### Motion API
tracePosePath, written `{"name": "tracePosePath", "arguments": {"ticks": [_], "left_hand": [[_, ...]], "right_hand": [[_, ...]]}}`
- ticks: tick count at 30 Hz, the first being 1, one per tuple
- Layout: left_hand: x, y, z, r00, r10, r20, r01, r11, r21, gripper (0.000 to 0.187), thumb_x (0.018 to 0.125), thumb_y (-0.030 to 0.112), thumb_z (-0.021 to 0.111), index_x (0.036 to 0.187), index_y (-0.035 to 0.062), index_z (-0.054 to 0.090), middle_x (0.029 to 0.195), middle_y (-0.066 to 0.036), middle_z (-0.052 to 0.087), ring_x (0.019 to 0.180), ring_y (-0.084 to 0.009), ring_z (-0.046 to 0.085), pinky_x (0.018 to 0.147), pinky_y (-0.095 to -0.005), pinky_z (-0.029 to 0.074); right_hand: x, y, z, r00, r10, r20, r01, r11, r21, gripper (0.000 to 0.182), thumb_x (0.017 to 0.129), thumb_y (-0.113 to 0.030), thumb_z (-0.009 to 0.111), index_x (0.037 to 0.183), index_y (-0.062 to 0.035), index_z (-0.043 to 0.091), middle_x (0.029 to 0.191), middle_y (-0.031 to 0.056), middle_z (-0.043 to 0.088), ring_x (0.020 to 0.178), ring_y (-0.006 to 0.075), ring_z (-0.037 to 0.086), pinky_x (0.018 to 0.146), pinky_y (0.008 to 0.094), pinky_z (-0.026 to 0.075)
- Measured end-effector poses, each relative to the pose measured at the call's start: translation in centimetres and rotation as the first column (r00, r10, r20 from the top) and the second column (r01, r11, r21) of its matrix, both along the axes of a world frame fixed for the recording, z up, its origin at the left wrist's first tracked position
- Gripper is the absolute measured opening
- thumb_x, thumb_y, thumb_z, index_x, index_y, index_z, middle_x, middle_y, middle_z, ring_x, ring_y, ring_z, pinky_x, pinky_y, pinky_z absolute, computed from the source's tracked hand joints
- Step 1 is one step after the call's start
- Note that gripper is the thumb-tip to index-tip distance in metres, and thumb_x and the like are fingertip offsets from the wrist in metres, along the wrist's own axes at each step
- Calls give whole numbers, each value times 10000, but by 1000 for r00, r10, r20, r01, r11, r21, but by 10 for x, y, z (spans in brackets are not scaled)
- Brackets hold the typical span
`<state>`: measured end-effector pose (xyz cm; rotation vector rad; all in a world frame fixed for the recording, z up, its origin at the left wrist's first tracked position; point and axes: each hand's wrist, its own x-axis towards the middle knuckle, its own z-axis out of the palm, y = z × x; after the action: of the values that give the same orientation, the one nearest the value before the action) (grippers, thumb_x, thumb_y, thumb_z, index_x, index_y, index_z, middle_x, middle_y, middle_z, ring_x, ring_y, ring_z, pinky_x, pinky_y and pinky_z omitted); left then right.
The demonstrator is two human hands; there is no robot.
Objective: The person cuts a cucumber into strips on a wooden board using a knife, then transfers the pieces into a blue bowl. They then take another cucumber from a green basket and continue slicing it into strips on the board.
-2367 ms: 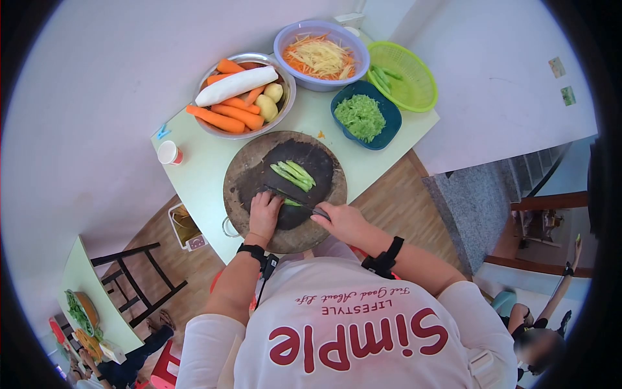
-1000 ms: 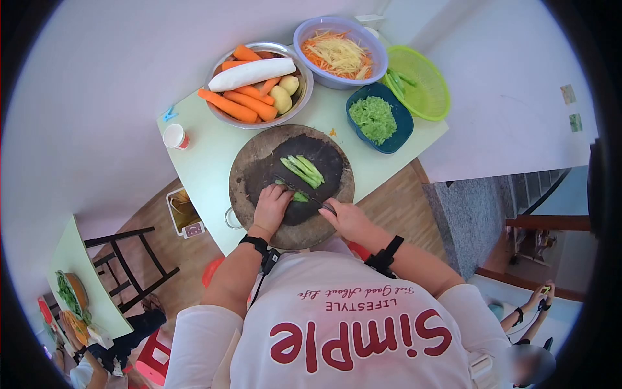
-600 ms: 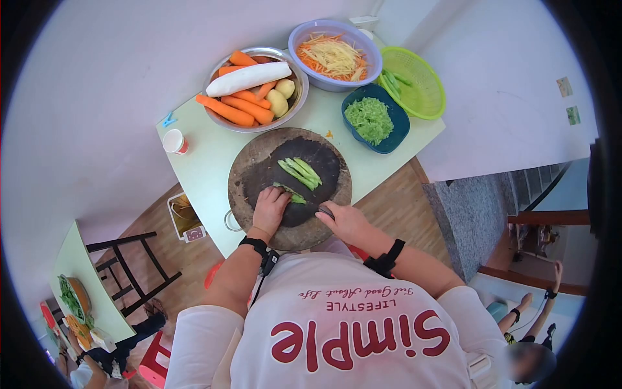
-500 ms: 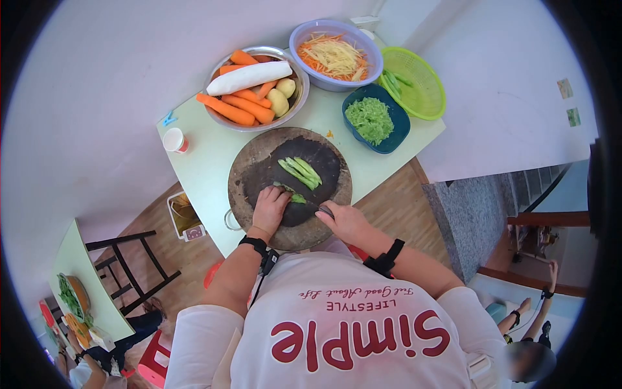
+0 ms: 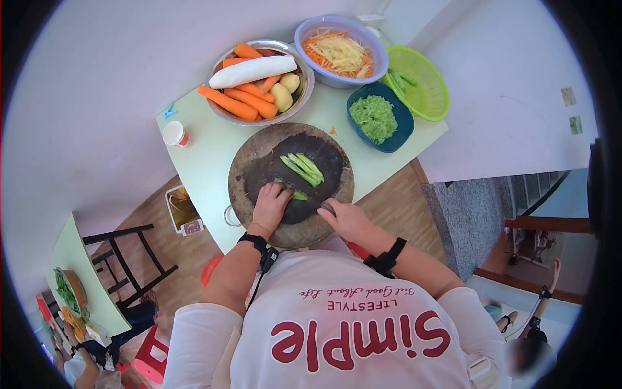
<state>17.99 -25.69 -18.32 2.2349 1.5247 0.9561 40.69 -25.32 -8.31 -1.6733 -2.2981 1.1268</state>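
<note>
My right hand (image 5: 350, 222) is wrapped round the dark handle of a knife (image 5: 328, 207), whose blade points left over the round wooden chopping board (image 5: 253, 152). With fingers curled, my left hand (image 5: 269, 207) presses a green vegetable piece (image 5: 299, 195) against the board, just left of the blade. Part of that piece is hidden under my fingers. Several long green vegetable strips (image 5: 302, 170), which look like green pepper or cucumber, lie side by side a little beyond my hands, touched by neither.
Behind the board stand a metal bowl (image 5: 304, 97) of carrots, potatoes and a peeled white root, a lilac basin (image 5: 304, 55) of shreds, a teal bowl (image 5: 400, 139) of green shreds and a lime colander (image 5: 435, 107). A paper cup (image 5: 173, 134) stands left. Other people are at both lower sides.
The view has shifted slightly. Both hands keep nearly the same place on the board, and the knife handle stays in my right hand. The person at the lower right has moved an arm.
</note>
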Motion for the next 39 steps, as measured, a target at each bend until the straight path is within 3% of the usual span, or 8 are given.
{"name": "tracePosePath", "arguments": {"ticks": [9, 18, 21, 39], "left_hand": [[1, 1, 0, 1000, 0, -29, -1, 1000, -18, 212, 793, 105, 616, 998, 97, 671, 981, -73, 591, 994, -276, 567, 887, -398, 452], [0, 2, 2, 1000, -14, -26, 15, 1000, 19, 158, 803, 109, 663, 960, 98, 673, 952, -83, 586, 961, -295, 568, 831, -413, 460], [0, 1, 0, 999, -7, -33, 8, 1000, 13, 149, 804, 109, 664, 952, 97, 673, 950, -83, 586, 962, -293, 565, 833, -412, 458], [0, 0, 1, 999, 6, -47, -4, 1000, 27, 158, 789, 105, 683, 945, 90, 660, 953, -86, 587, 960, -298, 559, 828, -413, 456]], "right_hand": [[5, -1, -9, 999, -18, 42, 21, 998, -66, 396, 975, -418, 528, 1090, -48, 607, 877, 225, 681, 849, 427, 648, 728, 497, 508], [5, 3, 8, 994, -48, -97, 48, 999, -5, 374, 978, -394, 538, 1087, -47, 622, 863, 232, 681, 820, 422, 653, 719, 486, 511], [4, 2, 14, 999, 19, -50, -19, 1000, 0, 378, 979, -393, 536, 1091, -42, 620, 858, 232, 680, 814, 427, 651, 718, 486, 510], [3, -3, -5, 1000, 4, -24, -4, 1000, -10, 415, 978, -428, 521, 1090, -39, 609, 863, 241, 677, 843, 433, 648, 735, 494, 509]]}}
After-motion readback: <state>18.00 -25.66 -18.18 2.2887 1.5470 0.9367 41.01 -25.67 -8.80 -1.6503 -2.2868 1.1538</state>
